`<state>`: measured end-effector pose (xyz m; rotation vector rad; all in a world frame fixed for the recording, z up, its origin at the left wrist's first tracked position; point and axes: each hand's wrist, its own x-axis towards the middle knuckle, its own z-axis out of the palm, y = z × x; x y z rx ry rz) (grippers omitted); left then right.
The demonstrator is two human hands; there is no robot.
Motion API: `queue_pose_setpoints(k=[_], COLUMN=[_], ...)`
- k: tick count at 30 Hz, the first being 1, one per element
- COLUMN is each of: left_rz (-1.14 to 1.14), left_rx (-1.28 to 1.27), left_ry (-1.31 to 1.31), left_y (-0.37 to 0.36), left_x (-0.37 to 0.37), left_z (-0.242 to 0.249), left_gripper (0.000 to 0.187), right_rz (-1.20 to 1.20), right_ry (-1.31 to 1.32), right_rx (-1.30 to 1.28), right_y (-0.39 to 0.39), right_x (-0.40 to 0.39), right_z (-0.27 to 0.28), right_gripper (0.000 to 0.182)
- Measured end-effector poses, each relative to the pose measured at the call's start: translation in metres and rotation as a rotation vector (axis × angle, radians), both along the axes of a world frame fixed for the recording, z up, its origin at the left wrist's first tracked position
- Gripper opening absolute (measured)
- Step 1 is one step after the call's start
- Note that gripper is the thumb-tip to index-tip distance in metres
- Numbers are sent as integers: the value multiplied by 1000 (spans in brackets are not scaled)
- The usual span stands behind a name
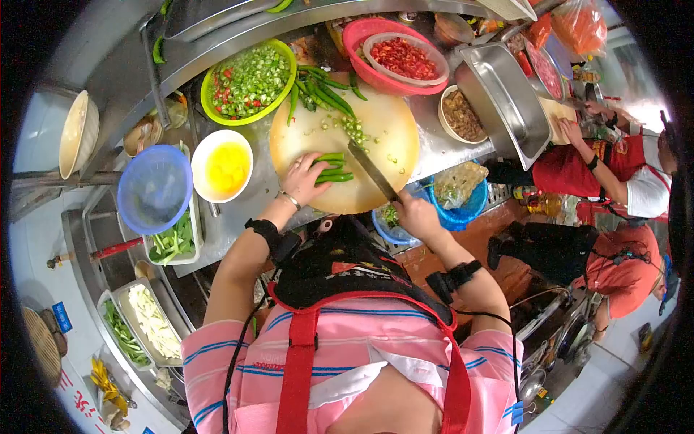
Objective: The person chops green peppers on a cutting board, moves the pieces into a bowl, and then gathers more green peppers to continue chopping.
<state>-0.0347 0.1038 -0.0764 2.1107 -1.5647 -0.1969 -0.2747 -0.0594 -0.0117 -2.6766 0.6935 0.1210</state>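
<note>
On a round cutting board (296,130), my left hand (303,179) presses several long green chili peppers (331,173) flat, their ends sticking out past my fingers. My right hand (417,217) grips the handle of a cleaver (372,171). The blade slants across the board, its far end beside a small heap of chopped green pepper (354,132), apart from the held peppers. More whole green chilies (322,94) lie at the board's back edge. Loose cut bits are scattered near them.
Around the board stand a green basin (288,92) of chopped peppers, a pink basin (354,36) with red chilies, a white bowl (249,170) of yolks, a blue basket (155,188) and a steel pan (506,94). Two people (622,170) work at the right.
</note>
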Motion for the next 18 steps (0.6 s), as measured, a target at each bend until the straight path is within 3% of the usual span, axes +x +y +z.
queue_pose_setpoints(k=[5, 9, 14, 18], left_rz=[90, 102, 101, 129], left_rx=[-186, -200, -155, -97], left_ry=[-21, -9, 15, 65], left_y=[0, 0, -1, 3], left_x=[-23, -27, -26, -29], left_z=[-10, -7, -13, 7], left_gripper=[33, 32, 32, 32], right_rz=[-40, -56, -7, -19], right_ry=[25, 50, 104, 158], right_rx=[14, -6, -28, -13], right_y=[24, 27, 39, 35], right_x=[15, 17, 43, 45], right_z=[-10, 6, -21, 9], right_gripper=[21, 15, 15, 16])
